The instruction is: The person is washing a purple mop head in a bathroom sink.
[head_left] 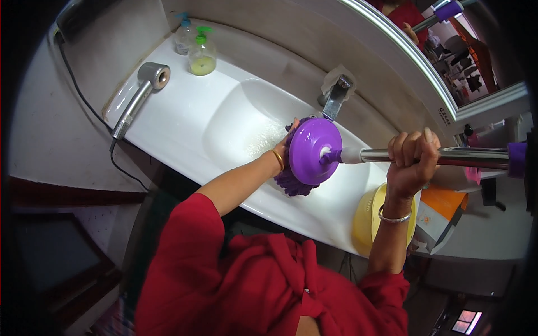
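1. Right hand (413,159) wrapped around steel mop handle (448,157), at 3 o'clock of the mop head.
2. Left hand (287,147) mostly hidden behind purple disc (312,150), gripping purple strands (294,182) over the basin (235,123).
3. Tap (335,96) at 1 o'clock of the disc, just beside it.
4. Yellow tub (367,215) at 5 o'clock, under the right wrist.
5. Hair dryer (140,95) at 9 o'clock on the counter, two soap bottles (202,53) at 11 o'clock.
6. Mirror (448,50) at 2 o'clock; orange box (443,204) right of the tub.
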Motion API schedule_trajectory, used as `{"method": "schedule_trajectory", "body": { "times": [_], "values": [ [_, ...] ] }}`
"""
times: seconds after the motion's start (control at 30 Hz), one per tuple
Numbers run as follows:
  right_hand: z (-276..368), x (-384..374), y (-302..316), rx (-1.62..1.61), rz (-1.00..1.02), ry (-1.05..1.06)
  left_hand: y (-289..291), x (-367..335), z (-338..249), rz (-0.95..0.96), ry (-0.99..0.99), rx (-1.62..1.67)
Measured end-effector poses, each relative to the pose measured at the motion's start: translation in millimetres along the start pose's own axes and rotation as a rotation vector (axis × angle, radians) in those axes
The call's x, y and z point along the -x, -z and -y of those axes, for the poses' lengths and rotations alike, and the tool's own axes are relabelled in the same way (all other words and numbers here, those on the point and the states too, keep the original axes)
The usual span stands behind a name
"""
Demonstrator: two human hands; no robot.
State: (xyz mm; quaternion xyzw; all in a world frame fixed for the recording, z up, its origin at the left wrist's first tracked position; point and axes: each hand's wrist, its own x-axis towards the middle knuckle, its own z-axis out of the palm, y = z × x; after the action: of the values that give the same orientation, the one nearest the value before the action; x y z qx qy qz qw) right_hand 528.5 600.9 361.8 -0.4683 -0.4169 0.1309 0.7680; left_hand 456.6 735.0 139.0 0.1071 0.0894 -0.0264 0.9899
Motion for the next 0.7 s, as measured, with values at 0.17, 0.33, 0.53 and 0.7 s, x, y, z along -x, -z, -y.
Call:
{"method": "schedule_trajectory", "body": {
  "times": [0.17, 0.33, 0.53, 0.7],
  "values": [
    [-13.4, 7.3, 14.1, -0.036, -0.023, -0.008, -9.3, -17.0, -0.7, 0.056, 0.0, 0.069],
    [-25.5, 24.8, 33.1, -0.07, -0.03, -0.046, 10.0, -22.0, 7.3, -0.057, -0.008, 0.107],
    [-27.1, 34.1, 38.6, -0.059, -0.065, -0.049, 19.2, -27.0, 7.0, -0.135, 0.059, 0.08],
    [-16.5, 34.7, 35.0, -0.038, -0.019, -0.043, 14.8, -36.1, -3.6, -0.213, 0.065, 0.012]
  ]
}}
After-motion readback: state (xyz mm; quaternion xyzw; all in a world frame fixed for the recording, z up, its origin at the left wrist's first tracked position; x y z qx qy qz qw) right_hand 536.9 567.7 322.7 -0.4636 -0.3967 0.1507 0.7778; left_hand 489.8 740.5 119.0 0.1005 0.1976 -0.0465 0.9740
